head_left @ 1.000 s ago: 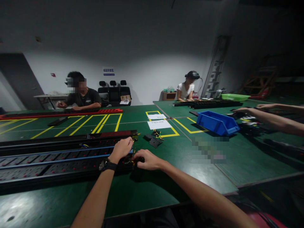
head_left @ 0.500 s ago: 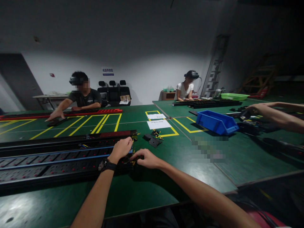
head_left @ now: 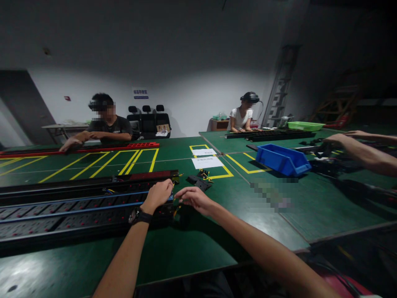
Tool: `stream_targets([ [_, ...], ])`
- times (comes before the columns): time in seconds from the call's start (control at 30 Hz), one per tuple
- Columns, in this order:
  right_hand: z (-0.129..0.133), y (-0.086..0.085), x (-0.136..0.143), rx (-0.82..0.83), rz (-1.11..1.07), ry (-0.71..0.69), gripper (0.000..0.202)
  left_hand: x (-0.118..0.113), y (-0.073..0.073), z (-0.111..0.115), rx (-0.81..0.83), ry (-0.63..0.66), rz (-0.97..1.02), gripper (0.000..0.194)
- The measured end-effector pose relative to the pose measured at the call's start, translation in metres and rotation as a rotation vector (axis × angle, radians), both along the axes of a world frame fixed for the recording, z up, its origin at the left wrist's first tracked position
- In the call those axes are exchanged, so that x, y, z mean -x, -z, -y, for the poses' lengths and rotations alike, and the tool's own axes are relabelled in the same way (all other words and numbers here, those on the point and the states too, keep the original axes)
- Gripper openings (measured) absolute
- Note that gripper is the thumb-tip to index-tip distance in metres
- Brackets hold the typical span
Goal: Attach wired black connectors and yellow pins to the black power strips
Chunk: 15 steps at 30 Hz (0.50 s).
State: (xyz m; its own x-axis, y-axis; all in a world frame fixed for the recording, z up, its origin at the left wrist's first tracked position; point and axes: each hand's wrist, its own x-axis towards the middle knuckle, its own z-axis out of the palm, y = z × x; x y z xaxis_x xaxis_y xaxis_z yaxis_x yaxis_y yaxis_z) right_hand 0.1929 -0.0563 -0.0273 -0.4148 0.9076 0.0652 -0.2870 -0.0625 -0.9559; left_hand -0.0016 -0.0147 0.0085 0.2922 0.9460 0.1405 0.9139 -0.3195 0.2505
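Power strips (head_left: 77, 213), long and black, with rows of red-dotted sockets and blue edges, lie side by side on the green table (head_left: 238, 203); they extend to the left from both hands, and their near ends are under and just beside the fingers. The left hand (head_left: 159, 193), which has a wristwatch (head_left: 140, 216) above it, lies upon these ends with its fingers bent; the fingertips are partly hidden, so I cannot tell if it has hold of something. The right hand (head_left: 197, 198) is half open, with fingers loosely curved toward the same ends. Yellow wires (head_left: 176, 211) come out just beside its fingertips, but I cannot tell if it pinches one.

Just beyond the right hand lie flat black plates (head_left: 198, 182), and behind them two sheets of white paper (head_left: 207, 162). To the right of this hand, and farther, stands a blue bin (head_left: 281, 160); past it, another person's hands (head_left: 339, 145) are over dark parts. Well beyond the left hand, a co-worker in a dark shirt (head_left: 115, 126) leans near a red rail (head_left: 144, 145). Far beyond the right hand, a co-worker in a white shirt (head_left: 237, 118) sits by black rails (head_left: 276, 135).
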Motion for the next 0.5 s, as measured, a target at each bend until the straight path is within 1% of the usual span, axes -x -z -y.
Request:
stream_targets([
  [0.17, -0.012, -0.004, -0.011, 0.301, -0.242, 0.153, 0.02, 0.0, -0.001, 0.0, -0.001, 0.0, 0.009, 0.032],
  [0.23, -0.015, -0.005, -0.014, 0.409, -0.304, 0.202, 0.023, 0.0, -0.001, 0.0, -0.002, 0.001, 0.011, 0.031],
  [0.33, -0.017, -0.004, -0.014, 0.484, -0.346, 0.246, 0.027, 0.0, 0.0, 0.0, -0.006, 0.003, 0.015, 0.032],
  [0.5, -0.019, 0.0, -0.014, 0.505, -0.356, 0.315, 0.034, 0.0, 0.001, 0.0, -0.006, 0.01, 0.027, 0.033],
])
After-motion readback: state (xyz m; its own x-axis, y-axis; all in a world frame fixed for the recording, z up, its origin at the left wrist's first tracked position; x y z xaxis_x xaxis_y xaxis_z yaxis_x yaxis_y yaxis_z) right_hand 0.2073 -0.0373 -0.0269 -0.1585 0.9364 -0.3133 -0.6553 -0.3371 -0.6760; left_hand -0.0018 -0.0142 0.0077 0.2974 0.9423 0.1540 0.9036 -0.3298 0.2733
